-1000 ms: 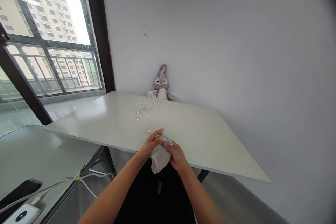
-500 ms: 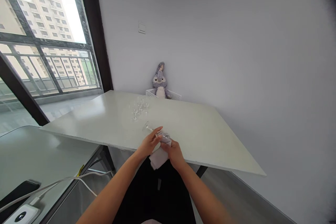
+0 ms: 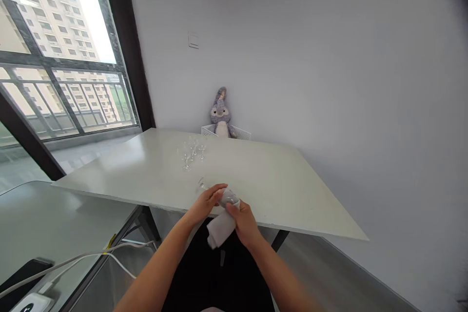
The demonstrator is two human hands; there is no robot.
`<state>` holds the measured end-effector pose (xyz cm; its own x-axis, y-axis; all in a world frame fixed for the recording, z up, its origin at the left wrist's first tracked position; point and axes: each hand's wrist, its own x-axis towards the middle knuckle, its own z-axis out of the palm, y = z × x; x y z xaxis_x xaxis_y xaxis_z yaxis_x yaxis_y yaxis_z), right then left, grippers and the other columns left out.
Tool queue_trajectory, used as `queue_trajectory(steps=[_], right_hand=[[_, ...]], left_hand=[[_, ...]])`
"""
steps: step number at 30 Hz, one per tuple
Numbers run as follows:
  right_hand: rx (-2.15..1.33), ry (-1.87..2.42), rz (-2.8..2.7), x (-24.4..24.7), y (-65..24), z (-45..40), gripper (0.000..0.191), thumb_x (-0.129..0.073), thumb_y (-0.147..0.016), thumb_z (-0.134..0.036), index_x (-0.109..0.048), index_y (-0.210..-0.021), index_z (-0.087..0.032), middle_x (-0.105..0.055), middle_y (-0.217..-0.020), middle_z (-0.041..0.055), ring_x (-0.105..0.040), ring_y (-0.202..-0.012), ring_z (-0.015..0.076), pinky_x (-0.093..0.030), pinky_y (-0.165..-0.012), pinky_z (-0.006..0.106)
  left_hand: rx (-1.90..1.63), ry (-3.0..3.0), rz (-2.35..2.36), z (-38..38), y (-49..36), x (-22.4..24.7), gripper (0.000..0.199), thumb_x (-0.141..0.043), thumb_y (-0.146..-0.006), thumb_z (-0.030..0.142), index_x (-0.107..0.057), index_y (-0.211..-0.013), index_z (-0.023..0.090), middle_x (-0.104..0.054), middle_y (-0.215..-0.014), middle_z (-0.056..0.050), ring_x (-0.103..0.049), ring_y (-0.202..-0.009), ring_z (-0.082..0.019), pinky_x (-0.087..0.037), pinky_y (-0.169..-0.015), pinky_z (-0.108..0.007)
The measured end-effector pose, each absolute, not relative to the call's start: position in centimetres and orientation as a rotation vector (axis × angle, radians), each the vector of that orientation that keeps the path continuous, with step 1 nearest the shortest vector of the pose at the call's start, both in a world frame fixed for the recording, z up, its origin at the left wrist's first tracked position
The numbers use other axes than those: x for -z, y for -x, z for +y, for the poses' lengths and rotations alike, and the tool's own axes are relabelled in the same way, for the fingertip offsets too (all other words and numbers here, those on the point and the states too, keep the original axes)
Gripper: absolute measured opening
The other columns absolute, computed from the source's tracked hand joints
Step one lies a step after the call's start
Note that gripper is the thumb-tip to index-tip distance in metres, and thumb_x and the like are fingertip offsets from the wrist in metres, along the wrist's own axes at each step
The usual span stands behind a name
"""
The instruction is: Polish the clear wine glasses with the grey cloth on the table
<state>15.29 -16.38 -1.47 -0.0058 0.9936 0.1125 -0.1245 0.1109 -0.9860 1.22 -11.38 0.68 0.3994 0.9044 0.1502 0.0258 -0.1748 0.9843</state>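
My left hand (image 3: 205,204) is closed round a clear stemmed glass (image 3: 229,197), which lies tilted with its foot pointing up and to the left and its bowl toward my right hand. My right hand (image 3: 244,219) grips a pale cloth (image 3: 220,229) and presses it at the rim of the bowl; the cloth's loose end hangs down in front of my dark clothing. Several clear stemmed glasses (image 3: 186,161) stand grouped farther back on the pale table (image 3: 285,180).
A grey plush toy (image 3: 220,114) sits in a white basket (image 3: 243,134) by the wall. At the left, a second table (image 3: 73,209) holds a black object (image 3: 24,275), a white device (image 3: 34,302) and cables (image 3: 84,256). A window is beyond.
Both hands have moved slightly down with the glass and cloth. The glass's bowl shows more between the hands, and the cloth's end hangs a little lower. The view has shifted slightly.
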Motion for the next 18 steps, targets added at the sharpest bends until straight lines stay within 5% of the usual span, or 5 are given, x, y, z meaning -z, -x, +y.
queue_trajectory(steps=[4,9,11,15,18], right_hand=[[-1.367,0.903,-0.967,1.0,-13.8,-18.2,0.034,-0.048,-0.079,-0.043,-0.058,-0.100,-0.018,-0.062,-0.079,0.0045,-0.056,-0.065,0.0169,-0.044,-0.061,0.030],[-0.749,1.167,-1.587,3.0,-14.2,-17.5,0.023,-0.056,-0.074,-0.036,-0.064,-0.091,-0.022,-0.064,-0.082,0.0053,-0.057,-0.078,0.0221,-0.042,-0.070,0.033],[-0.731,1.188,-1.631,2.9,-14.8,-17.0,0.020,-0.055,-0.074,-0.035,-0.065,-0.086,-0.023,-0.064,-0.081,0.0051,-0.057,-0.078,0.0222,-0.041,-0.071,0.034],[-1.232,0.998,-1.133,0.2,-15.3,-16.9,0.030,-0.052,-0.076,-0.042,-0.061,-0.091,-0.018,-0.064,-0.074,0.0040,-0.056,-0.064,0.0185,-0.044,-0.060,0.031],[-1.424,0.899,-0.940,-1.3,-14.8,-17.8,0.034,-0.050,-0.078,-0.043,-0.059,-0.096,-0.016,-0.063,-0.073,0.0046,-0.056,-0.061,0.0171,-0.045,-0.057,0.031]], left_hand=[[-0.995,-1.450,0.586,-13.2,-0.8,-1.9,0.043,-0.063,-0.070,0.035,-0.057,-0.110,0.020,-0.055,-0.115,-0.010,-0.052,-0.100,-0.023,-0.041,-0.084,-0.031],[-1.012,-1.225,0.815,-13.5,-1.9,-1.5,0.038,-0.051,-0.077,0.043,-0.059,-0.105,0.018,-0.061,-0.072,-0.003,-0.056,-0.064,-0.014,-0.043,-0.061,-0.025],[-1.003,-1.256,0.858,-13.4,-1.9,-1.4,0.038,-0.051,-0.078,0.042,-0.058,-0.107,0.020,-0.059,-0.068,-0.001,-0.054,-0.064,-0.013,-0.042,-0.062,-0.024],[-0.989,-1.273,0.553,-13.5,-1.3,-1.7,0.045,-0.062,-0.072,0.029,-0.054,-0.116,0.024,-0.058,-0.108,-0.006,-0.050,-0.101,-0.020,-0.037,-0.086,-0.030],[-1.030,-1.275,0.475,-13.3,-1.1,-1.6,0.045,-0.064,-0.070,0.028,-0.056,-0.113,0.022,-0.057,-0.110,-0.008,-0.051,-0.100,-0.022,-0.037,-0.087,-0.032]])
